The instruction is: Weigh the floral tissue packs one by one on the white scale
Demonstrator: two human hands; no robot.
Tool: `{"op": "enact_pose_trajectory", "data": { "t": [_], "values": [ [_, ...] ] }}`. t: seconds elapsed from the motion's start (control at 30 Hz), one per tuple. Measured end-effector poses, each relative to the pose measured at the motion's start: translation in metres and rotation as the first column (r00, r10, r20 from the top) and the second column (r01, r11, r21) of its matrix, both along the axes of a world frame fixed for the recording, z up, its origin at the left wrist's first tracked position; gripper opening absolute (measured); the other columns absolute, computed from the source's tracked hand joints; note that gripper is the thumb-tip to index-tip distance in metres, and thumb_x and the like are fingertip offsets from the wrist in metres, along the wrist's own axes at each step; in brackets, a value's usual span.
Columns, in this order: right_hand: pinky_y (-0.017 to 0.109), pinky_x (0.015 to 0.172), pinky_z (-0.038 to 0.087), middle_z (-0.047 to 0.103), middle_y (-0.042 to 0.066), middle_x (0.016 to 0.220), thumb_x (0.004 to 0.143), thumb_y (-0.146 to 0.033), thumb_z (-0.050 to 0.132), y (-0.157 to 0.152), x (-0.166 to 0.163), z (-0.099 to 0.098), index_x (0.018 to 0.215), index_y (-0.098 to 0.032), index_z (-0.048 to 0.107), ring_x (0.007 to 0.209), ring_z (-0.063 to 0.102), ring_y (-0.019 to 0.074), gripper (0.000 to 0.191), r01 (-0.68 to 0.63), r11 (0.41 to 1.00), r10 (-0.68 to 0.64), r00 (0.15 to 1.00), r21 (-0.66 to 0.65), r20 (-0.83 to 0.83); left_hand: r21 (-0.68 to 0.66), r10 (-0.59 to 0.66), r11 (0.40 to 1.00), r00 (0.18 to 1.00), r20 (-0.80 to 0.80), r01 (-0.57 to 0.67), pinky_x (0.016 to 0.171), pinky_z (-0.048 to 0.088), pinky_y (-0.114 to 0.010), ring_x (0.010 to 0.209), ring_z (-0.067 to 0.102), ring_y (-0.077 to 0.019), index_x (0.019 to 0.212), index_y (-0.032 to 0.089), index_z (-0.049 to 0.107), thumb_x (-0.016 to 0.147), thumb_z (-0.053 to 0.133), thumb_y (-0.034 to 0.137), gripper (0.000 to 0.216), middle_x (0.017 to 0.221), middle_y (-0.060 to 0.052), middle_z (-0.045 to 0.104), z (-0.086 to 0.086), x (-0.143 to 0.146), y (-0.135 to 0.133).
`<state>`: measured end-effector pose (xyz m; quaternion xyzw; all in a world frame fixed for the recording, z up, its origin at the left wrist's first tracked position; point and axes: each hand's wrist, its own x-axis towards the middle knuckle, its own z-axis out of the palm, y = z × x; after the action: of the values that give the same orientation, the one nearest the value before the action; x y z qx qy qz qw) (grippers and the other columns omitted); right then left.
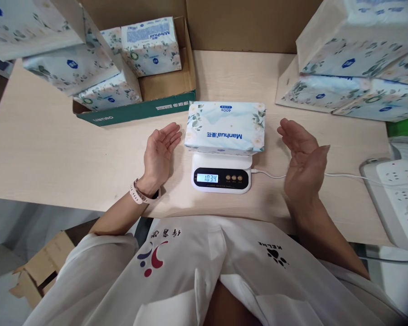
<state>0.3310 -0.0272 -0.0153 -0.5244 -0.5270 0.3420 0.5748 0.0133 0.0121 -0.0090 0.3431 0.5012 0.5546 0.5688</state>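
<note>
A pack of tissues (225, 127) with a floral print rests flat on top of a white digital scale (221, 186). The scale's lit display appears to read 103.4. My left hand (159, 153) is just left of the pack, palm turned toward it, fingers stretched out and touching nothing. On the other side, my right hand (303, 158) is held apart from the pack, palm inward, its fingers extended and thumb raised. Nothing is in either hand.
A green-edged cardboard box (136, 111) with several tissue packs stands at the back left. More packs (343, 90) are stacked at the right. A white cable (268, 174) runs from the scale toward a power strip (399, 181). A cardboard box (51, 256) lies below the table.
</note>
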Motion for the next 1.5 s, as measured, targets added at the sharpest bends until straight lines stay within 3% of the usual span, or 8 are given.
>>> {"op": "enact_pose_trajectory", "data": {
  "t": [0.17,0.4,1.03,1.27,1.5],
  "values": [
    [0.054,0.13,0.041,0.071,0.001,0.154,0.11,-0.063,0.03,0.0,-0.004,0.0,0.142,-0.036,0.074,0.142,0.067,0.0255,0.061,0.039,0.999,-0.039,0.999,0.0,0.007,0.018,-0.016,1.0,1.0,-0.021,0.016,0.127,0.049,-0.046,0.143,0.066,-0.0317,0.114,0.024,0.081,0.097,0.059,0.071,0.054,0.141,-0.008,0.077,-0.003,-0.002,0.001],
    [0.059,0.131,0.04,0.075,0.005,0.148,0.109,-0.067,0.028,0.0,-0.009,0.004,0.137,-0.031,0.076,0.14,0.069,0.0286,0.067,0.062,0.998,-0.061,0.998,-0.02,0.034,0.025,-0.033,0.999,0.999,-0.033,0.034,0.13,0.047,-0.049,0.147,0.063,-0.0338,0.117,0.023,0.079,0.098,0.058,0.071,0.056,0.144,-0.01,0.075,-0.003,-0.002,0.001],
    [0.057,0.135,0.038,0.076,0.006,0.147,0.107,-0.072,0.028,-0.002,-0.014,0.009,0.133,-0.027,0.079,0.147,0.065,0.0289,0.072,0.071,0.997,-0.069,0.996,-0.039,0.064,0.046,-0.037,0.998,0.999,-0.036,0.038,0.128,0.046,-0.047,0.147,0.063,-0.0331,0.119,0.025,0.08,0.098,0.055,0.074,0.059,0.147,-0.008,0.074,0.0,0.002,-0.002],
    [0.058,0.137,0.035,0.077,0.005,0.146,0.109,-0.068,0.028,-0.002,-0.014,0.012,0.118,-0.027,0.084,0.149,0.064,0.0275,0.07,0.045,0.999,-0.044,0.997,-0.019,0.069,0.049,-0.041,0.998,0.998,-0.053,0.044,0.128,0.046,-0.048,0.148,0.062,-0.0335,0.118,0.026,0.079,0.097,0.055,0.075,0.058,0.146,-0.007,0.075,0.0,0.002,-0.002],
    [0.06,0.136,0.036,0.076,0.01,0.147,0.108,-0.07,0.031,-0.003,-0.014,0.011,0.108,-0.024,0.083,0.149,0.064,0.0298,0.07,0.031,1.0,-0.031,0.996,0.002,0.079,0.067,-0.052,0.996,0.997,-0.064,0.057,0.129,0.044,-0.05,0.149,0.061,-0.035,0.12,0.027,0.08,0.098,0.055,0.076,0.059,0.149,-0.006,0.073,0.002,0.003,-0.003]
  ]
}}
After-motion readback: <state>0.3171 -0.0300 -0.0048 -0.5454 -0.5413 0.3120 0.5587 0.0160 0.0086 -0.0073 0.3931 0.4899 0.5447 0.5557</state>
